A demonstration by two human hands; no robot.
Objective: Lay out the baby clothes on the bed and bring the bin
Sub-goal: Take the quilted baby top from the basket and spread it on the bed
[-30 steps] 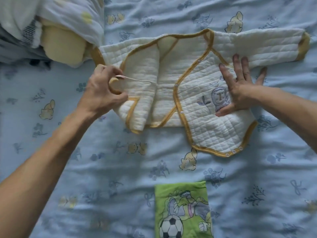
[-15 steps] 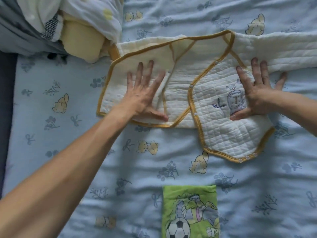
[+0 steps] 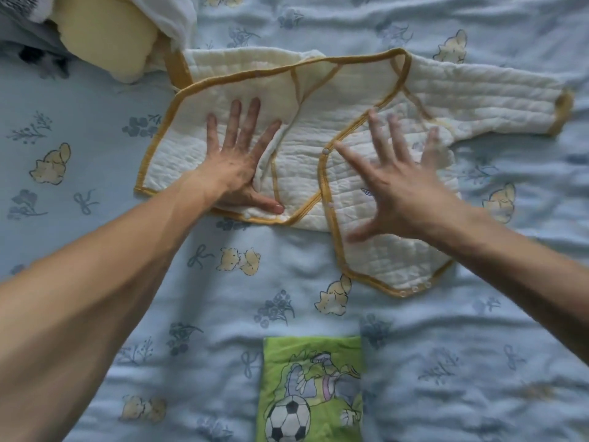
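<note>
Head view, one entry per item. We record a bed [image 3: 95, 100] covered in a pale blue sheet printed with small animals and flowers. On it lies a cream quilted baby garment [image 3: 318, 148] with mustard-yellow trim, spread across the upper middle, one sleeve stretched out to the right. We note the left hand [image 3: 237, 164] lying flat on the garment's left flap, fingers straight and spread, palm down, holding nothing. The right hand [image 3: 400, 189] is over the garment's right front panel, fingers splayed and straight, blurred; we cannot tell whether it touches the cloth. Nearer the lower edge we list a green printed cloth [image 3: 314, 390] showing a football, well apart from the garment. At upper left, a pale yellow cushion [image 3: 105, 36] sits partly under white fabric [image 3: 172, 14].
</note>
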